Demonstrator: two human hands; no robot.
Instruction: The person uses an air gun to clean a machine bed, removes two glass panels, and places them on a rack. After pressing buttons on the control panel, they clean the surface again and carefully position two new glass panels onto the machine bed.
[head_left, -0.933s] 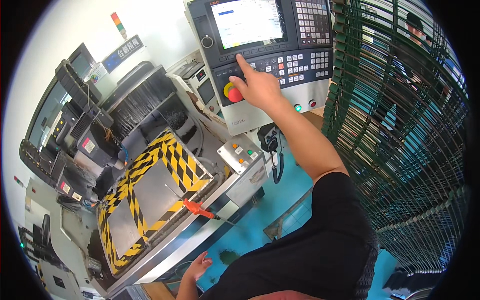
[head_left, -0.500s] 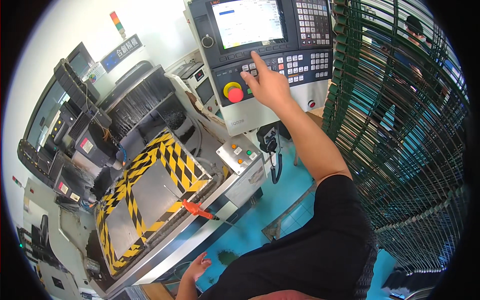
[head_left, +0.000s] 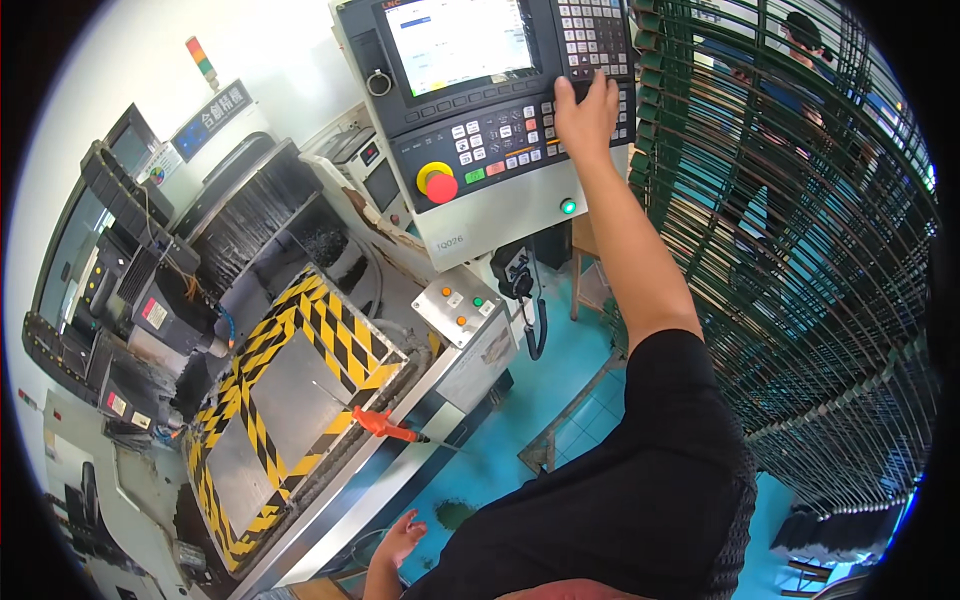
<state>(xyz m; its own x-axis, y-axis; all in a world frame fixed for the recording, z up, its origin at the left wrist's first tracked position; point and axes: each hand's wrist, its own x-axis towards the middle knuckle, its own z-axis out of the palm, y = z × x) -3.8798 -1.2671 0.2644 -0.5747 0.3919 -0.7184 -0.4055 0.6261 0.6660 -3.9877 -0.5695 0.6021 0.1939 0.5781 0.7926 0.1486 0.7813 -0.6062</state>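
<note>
My right hand [head_left: 588,118] reaches up to the control panel [head_left: 480,218] of a machine, its fingers apart and holding nothing. Its fingertips are at the lower edge of the upper keypad [head_left: 592,38], over the keys; whether one is pressed I cannot tell. Left of that hand are a lit screen [head_left: 460,42] and a red emergency stop button [head_left: 441,187] with a yellow collar. A round button [head_left: 568,206] glows green below the wrist. My left hand [head_left: 402,540] hangs low near my body, fingers loosely apart, with nothing in it.
The machine bed [head_left: 292,400], edged with yellow-black striped tape, lies at left under the spindle heads [head_left: 160,305]. An orange air gun [head_left: 380,424] lies on its front edge. A small button box [head_left: 460,308] and a handheld control [head_left: 515,272] sit below the panel. Green wire racks [head_left: 790,250] rise at right.
My right hand has moved right, from the keys under the screen to the upper keypad. The round panel button has turned from red to green. The view has shifted slightly.
</note>
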